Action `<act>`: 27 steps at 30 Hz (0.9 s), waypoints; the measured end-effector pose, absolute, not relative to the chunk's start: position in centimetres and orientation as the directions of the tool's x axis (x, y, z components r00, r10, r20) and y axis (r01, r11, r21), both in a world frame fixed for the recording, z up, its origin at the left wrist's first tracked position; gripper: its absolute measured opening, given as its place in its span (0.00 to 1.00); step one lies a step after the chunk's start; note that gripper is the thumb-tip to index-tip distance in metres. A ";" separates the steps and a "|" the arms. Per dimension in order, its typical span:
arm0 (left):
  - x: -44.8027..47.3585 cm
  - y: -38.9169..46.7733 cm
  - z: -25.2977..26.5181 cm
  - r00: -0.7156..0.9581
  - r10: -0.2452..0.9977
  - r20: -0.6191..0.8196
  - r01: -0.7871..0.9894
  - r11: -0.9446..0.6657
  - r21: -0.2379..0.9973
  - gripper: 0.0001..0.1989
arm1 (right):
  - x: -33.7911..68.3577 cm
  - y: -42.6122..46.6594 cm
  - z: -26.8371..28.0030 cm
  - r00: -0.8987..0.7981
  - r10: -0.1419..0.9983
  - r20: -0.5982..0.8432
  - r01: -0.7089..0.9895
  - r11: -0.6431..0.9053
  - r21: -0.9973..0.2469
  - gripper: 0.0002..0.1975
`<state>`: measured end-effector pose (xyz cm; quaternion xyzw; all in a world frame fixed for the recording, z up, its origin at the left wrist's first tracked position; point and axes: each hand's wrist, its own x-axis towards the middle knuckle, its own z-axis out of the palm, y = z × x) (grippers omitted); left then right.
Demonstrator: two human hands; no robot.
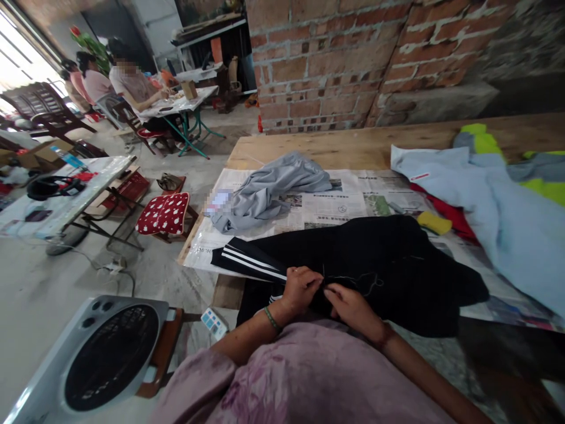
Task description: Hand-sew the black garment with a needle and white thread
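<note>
Black trousers [371, 247] with white side stripes lie across the near edge of the table, partly hanging toward my lap. My left hand [301, 288] is closed, its thumb and fingertips pinching a bit of the black cloth. Just right of it, my right hand [353, 307] also pinches at the cloth, fingertips almost meeting the left ones. A thin, pale upright line, perhaps a needle or thread, shows at the left fingertips. Loose white thread [374, 279] curls over the cloth beyond my right hand. What lies between the fingertips is too small to make out.
Newspaper [353, 203] covers the wooden table. On it are a grey garment [282, 182], a yellow sponge [435, 223] and a light blue garment [485, 206]. A fan-like appliance [115, 353] stands at lower left, near a red stool [163, 213]. Several people sit at the back left.
</note>
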<state>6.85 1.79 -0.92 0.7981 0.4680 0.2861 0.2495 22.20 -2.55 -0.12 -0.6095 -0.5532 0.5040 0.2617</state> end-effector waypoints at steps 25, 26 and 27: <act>7.0 1.7 -1.2 0.327 0.916 0.234 0.566 -0.388 0.728 0.08 | 23.4 4.4 1.3 -0.276 0.889 -0.365 0.195 -0.320 -0.927 0.10; 7.1 1.7 -1.2 0.314 0.915 0.254 0.578 -0.396 0.714 0.09 | 23.3 4.4 1.2 -0.268 0.888 -0.373 0.191 -0.331 -0.924 0.10; 7.0 1.7 -1.2 0.302 0.913 0.276 0.594 -0.406 0.694 0.09 | 23.2 4.3 1.1 -0.258 0.888 -0.381 0.188 -0.341 -0.921 0.10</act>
